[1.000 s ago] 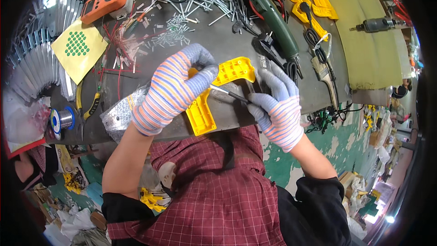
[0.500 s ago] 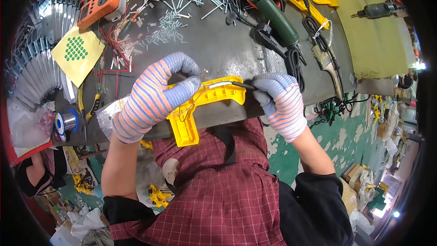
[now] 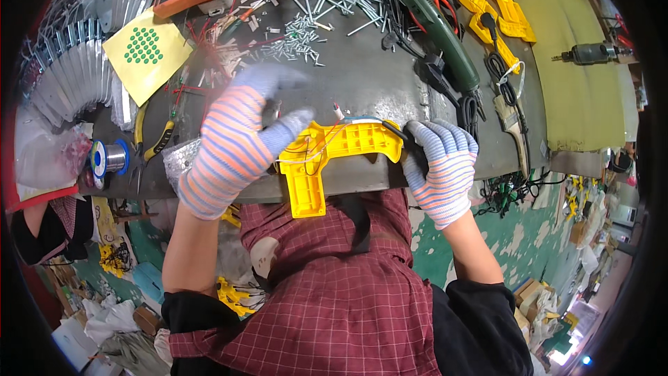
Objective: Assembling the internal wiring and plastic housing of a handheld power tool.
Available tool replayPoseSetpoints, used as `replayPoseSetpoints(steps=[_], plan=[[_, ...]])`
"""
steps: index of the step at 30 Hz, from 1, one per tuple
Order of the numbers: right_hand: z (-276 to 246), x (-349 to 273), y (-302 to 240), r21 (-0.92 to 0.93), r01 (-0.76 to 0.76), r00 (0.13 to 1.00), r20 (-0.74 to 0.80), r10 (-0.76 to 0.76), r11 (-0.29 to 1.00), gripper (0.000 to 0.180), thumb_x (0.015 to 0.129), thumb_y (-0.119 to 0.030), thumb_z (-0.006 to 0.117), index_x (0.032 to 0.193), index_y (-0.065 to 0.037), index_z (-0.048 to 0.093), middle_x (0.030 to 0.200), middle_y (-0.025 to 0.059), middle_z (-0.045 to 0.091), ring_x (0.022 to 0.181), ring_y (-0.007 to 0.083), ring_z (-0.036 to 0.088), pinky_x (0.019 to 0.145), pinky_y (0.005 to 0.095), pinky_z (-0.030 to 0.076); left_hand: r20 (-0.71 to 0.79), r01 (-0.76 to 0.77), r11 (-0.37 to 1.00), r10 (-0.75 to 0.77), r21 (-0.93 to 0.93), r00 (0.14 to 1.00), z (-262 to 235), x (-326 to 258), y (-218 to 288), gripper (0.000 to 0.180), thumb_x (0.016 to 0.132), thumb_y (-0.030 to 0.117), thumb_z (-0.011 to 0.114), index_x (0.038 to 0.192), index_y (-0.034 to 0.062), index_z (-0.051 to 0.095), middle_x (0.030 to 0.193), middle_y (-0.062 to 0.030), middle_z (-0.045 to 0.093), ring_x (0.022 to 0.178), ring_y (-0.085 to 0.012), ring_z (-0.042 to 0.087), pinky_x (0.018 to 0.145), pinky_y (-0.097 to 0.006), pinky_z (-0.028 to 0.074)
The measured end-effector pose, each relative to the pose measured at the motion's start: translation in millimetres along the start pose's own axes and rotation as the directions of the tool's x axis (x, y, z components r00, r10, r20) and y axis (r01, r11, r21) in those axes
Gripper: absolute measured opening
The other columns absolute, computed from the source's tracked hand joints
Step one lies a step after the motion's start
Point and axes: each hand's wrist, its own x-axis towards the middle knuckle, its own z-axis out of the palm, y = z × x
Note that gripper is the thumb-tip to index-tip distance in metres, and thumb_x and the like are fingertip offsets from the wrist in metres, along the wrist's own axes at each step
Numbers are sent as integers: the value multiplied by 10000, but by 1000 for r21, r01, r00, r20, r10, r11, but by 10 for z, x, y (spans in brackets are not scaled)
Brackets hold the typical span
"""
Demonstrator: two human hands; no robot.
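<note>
I see the yellow shell (image 3: 327, 160) at the near edge of the grey surface (image 3: 376, 76). Right hand (image 3: 438, 167) clamps its end; left hand (image 3: 236, 139) pinches its handle. Screws (image 3: 306, 28) litter the far side; green floor (image 3: 445, 251) lies below.

The plastic housing (image 3: 339, 153) lies on the table's (image 3: 369, 83) near edge, between both hands; loose screws (image 3: 327, 7) lie behind it; a solder spool (image 3: 109, 159) sits far left.

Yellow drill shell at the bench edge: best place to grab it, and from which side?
Likely the handle leg of the yellow shell, which hangs off the bench edge toward the person, so come from below. It is free there; the left hand covers the upper left end, the right hand the right, and loose wires lie inside.
</note>
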Motion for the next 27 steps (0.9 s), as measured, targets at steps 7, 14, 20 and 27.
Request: replayPoseSetpoints(steps=[7,14,20,27], plan=[[-161,27,-56,67,-5,997,-75,10,998,478,697,-123,705,1165,-105,607,1149,100,613,1105,330,550,993,455,390,-547,5,964,-156,-268,823,-368,-825,-72,343,878,55,628,1199,-42,557,1141,-140,616,1032,-228,603,950,-341,457],[-224,302,-453,378,221,960,-247,-132,899,386,650,-62,724,1027,-54,643,1076,131,637,1008,344,593,935,445,461,-17,664,620,-736,-417,677,-232,-2209,-469,170,907,176,629,918,7,622,907,-112,659,886,-256,643,819,-363,495],[-172,440,-1132,596,381,913,-123,-388,707,235,643,-136,735,869,-98,681,936,57,671,926,271,618,833,424,470,-470,375,754,-100,539,877,367,-2319,-811,379,796,223,703,1136,100,589,1159,-137,546,1138,-361,499,1005,-496,402],[-61,374,-1531,722,460,814,-111,-571,516,243,670,-119,739,904,-86,683,915,60,674,847,267,649,783,403,500,-199,361,712,-303,602,932,442,-2265,-1504,337,879,391,560,1044,111,650,1084,-148,617,1057,-326,558,940,-478,425]])
